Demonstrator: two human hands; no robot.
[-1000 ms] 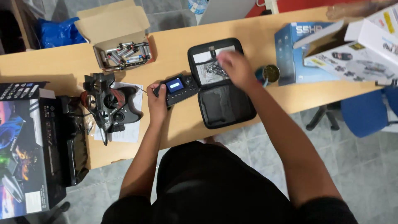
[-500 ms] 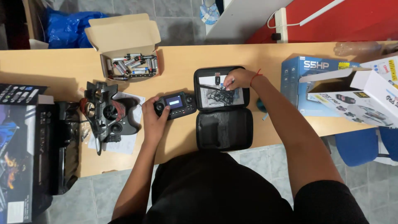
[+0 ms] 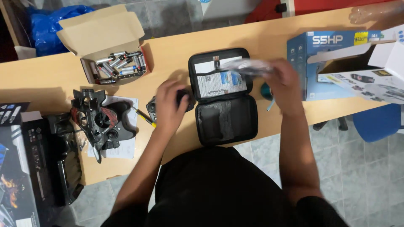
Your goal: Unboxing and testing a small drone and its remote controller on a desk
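- Black zip case lies open on the wooden counter, lid flat, so its contents can be reached.
- Left hand, at the case's 9 o'clock, closes over a small black controller, pinning it to the counter.
- Right hand, at the case's 2 o'clock, grips a blurred clear packet held above the lid.
- Paper leaflet sits in the lid.
- Battery box stands open at 10 o'clock.
- Drone rests at 9 o'clock on paper, apart.
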